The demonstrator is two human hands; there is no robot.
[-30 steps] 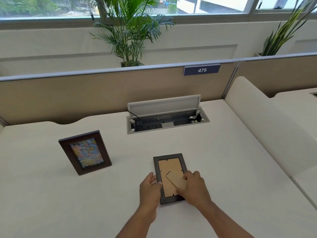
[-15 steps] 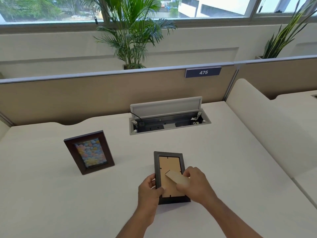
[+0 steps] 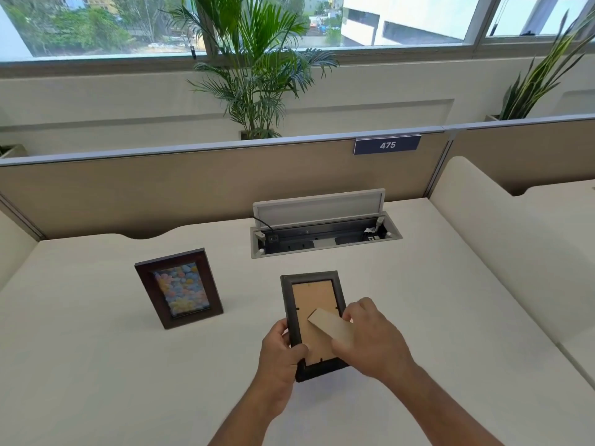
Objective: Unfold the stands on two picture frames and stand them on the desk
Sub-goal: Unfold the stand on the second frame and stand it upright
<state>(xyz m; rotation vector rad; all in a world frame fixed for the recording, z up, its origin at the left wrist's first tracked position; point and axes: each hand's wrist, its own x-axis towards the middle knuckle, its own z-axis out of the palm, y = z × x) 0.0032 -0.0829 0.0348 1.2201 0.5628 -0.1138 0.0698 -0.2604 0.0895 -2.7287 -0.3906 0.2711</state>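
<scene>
Near the front middle of the cream tabletop (image 3: 96, 365), a dark picture frame (image 3: 288, 304) is held back side up, its tan backing board facing the camera and its far end tilted away toward the partition. On its lower left edge the left hand (image 3: 280, 352) has its grip clamped, thumb lying over the dark border and fingers wrapped beneath. From the other side the right hand (image 3: 370, 339) reaches over the frame's right edge, its grip closed on the pale cardboard stand (image 3: 328, 325), which angles up off the backing board, partly swung out. Whether the frame's lower end touches the tabletop or is lifted clear cannot be told from this view. Left of the hands and well apart from them, a second picture frame (image 3: 180, 288) in reddish-brown wood already stands upright on the tabletop, leaning slightly back, showing a print of pastel-coloured pebbles. Behind both frames an open cable box (image 3: 325, 236) is set into the tabletop, its grey lid raised. Along the far side runs a tan partition (image 3: 161, 191) bearing a blue number plate (image 3: 387, 145) that reads 475, and beyond it a palm plant (image 3: 254, 66) stands before the window.
</scene>
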